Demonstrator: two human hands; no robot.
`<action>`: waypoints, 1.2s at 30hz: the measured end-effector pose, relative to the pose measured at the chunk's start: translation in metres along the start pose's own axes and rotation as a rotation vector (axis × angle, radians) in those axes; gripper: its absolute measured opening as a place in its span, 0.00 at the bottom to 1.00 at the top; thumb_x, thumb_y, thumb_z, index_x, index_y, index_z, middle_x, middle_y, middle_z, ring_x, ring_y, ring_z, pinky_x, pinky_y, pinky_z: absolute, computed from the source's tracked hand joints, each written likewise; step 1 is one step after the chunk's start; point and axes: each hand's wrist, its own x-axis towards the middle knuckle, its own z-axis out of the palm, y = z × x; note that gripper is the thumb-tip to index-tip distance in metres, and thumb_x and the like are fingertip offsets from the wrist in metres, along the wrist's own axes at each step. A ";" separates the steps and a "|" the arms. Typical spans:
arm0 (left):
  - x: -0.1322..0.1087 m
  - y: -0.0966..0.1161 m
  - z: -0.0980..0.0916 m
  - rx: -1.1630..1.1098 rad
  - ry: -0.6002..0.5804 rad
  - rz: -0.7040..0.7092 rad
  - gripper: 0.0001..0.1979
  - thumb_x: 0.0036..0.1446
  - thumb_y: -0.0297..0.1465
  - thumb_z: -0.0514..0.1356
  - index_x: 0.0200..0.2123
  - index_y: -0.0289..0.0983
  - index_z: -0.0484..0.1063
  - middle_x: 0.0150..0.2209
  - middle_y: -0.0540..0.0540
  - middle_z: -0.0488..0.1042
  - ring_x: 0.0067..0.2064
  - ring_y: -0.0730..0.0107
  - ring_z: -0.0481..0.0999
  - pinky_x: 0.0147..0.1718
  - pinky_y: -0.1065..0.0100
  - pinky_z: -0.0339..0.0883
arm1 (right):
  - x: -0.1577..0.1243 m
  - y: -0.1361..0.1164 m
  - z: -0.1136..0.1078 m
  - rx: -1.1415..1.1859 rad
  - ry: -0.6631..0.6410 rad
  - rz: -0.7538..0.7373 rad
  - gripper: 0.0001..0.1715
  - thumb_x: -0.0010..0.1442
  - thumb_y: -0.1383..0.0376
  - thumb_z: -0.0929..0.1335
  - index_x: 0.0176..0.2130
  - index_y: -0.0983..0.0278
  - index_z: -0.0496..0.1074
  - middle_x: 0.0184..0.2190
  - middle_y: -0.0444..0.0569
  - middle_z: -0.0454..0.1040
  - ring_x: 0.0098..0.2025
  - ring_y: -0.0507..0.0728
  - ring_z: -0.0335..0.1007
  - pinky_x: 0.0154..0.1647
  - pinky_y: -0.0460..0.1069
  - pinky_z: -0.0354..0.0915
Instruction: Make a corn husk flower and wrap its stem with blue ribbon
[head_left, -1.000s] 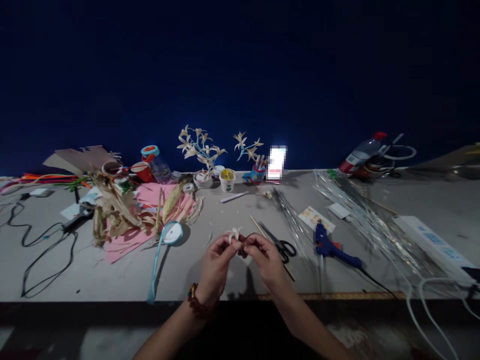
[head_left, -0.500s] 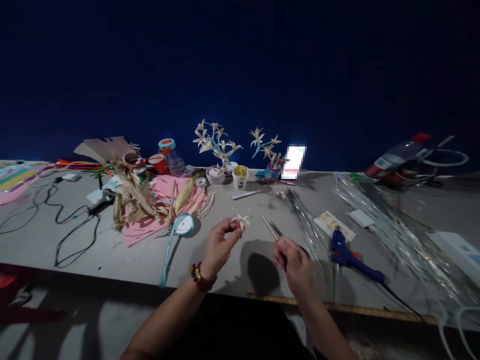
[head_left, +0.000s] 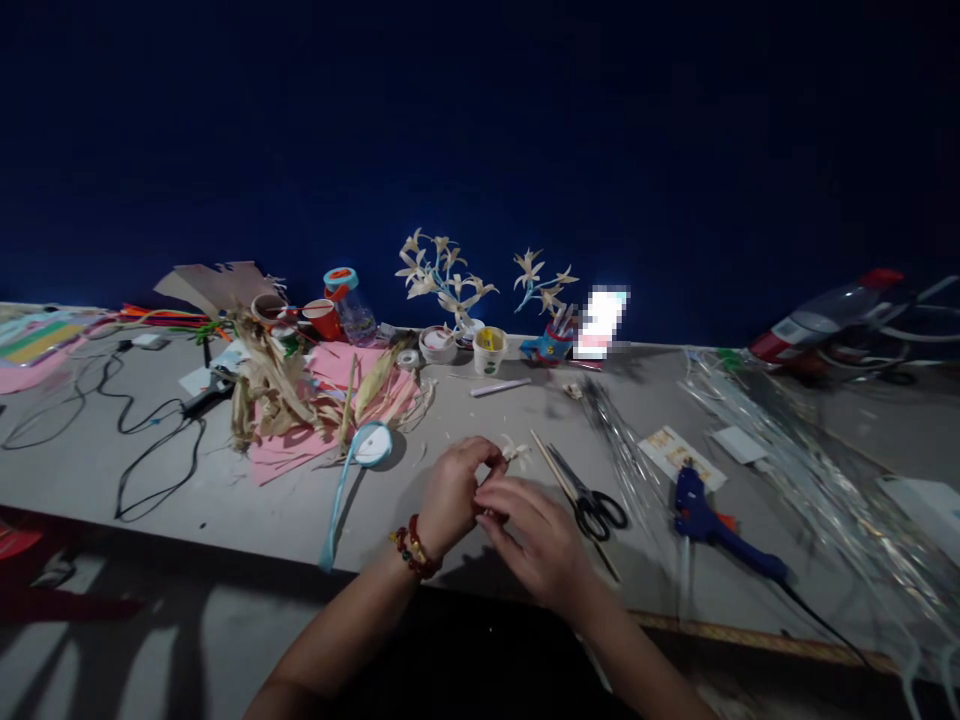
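Observation:
A small pale flower (head_left: 514, 452) made of husk-like petals pokes out past the fingertips of my left hand (head_left: 457, 495), which is closed on its base. My right hand (head_left: 536, 540) has come up against the left, its thumb and fingers pinched at the underside of the flower; whatever lies between them is hidden. Right of the hands, black-handled scissors (head_left: 596, 510) and a thin wooden stick (head_left: 553, 460) lie on the table. Left of them is a roll of light blue tape (head_left: 373, 444) with its loose end trailing toward the table edge.
Dried husks (head_left: 277, 390) lie on pink paper (head_left: 292, 455) at left. Blue-stemmed flower branches (head_left: 442, 275) stand at the back beside a white cup (head_left: 490, 352). A blue glue gun (head_left: 697, 510), bundled wires (head_left: 615, 420) and a bottle (head_left: 825, 315) are on the right.
My right hand has left the scissors and stick and moved left to meet my left hand at the flower. The view has shifted slightly.

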 end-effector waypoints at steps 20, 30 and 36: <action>-0.008 -0.014 0.017 0.382 -0.106 0.138 0.08 0.53 0.21 0.61 0.31 0.40 0.74 0.32 0.45 0.75 0.39 0.56 0.71 0.45 0.56 0.65 | 0.063 -0.004 -0.028 -0.112 -0.415 -0.033 0.03 0.64 0.67 0.69 0.36 0.62 0.73 0.40 0.51 0.75 0.44 0.59 0.68 0.46 0.54 0.63; -0.004 -0.005 0.004 0.681 -0.314 0.202 0.05 0.61 0.24 0.59 0.36 0.36 0.75 0.37 0.43 0.78 0.42 0.58 0.75 0.44 0.58 0.68 | 0.070 0.023 -0.093 0.298 0.145 0.350 0.05 0.70 0.61 0.64 0.41 0.60 0.67 0.24 0.40 0.70 0.25 0.50 0.65 0.26 0.45 0.61; 0.002 -0.011 0.006 0.638 -0.313 0.179 0.04 0.60 0.24 0.59 0.36 0.35 0.75 0.36 0.43 0.79 0.42 0.58 0.75 0.44 0.59 0.69 | 0.071 -0.016 -0.097 0.271 -0.180 0.107 0.05 0.69 0.66 0.65 0.42 0.60 0.71 0.30 0.44 0.76 0.32 0.52 0.72 0.35 0.47 0.65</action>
